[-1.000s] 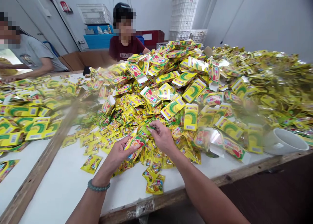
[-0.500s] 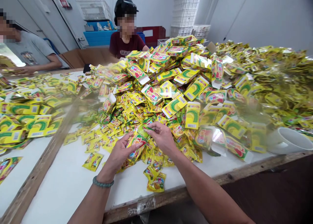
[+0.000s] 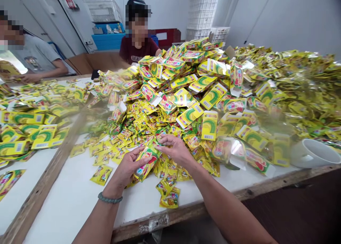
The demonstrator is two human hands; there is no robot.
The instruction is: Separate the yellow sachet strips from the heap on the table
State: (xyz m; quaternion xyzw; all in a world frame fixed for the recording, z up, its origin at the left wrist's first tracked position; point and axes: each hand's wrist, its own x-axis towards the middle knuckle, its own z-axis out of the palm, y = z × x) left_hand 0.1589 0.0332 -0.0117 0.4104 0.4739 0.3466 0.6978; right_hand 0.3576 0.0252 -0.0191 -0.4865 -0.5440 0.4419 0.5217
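My left hand (image 3: 127,167) is closed round a small yellow carton (image 3: 145,161) with a red and green print, held just above the white table (image 3: 69,201). My right hand (image 3: 176,150) pinches a small yellow sachet (image 3: 160,142) right at the carton's upper end. Both hands hover at the near foot of a big heap of yellow sachets and cartons (image 3: 186,95). A bead bracelet (image 3: 109,199) circles my left wrist.
A white bowl (image 3: 314,153) lies on its side at the right table edge. Loose sachets (image 3: 168,196) lie near the front edge. Flat cartons (image 3: 29,130) cover the left table beyond a wooden strip (image 3: 45,187). Two people sit at the far side; white crates (image 3: 202,13) are stacked behind.
My right hand picked a sachet from the heap and brought it down to the top of the carton in my left hand. A carton slid down the heap.
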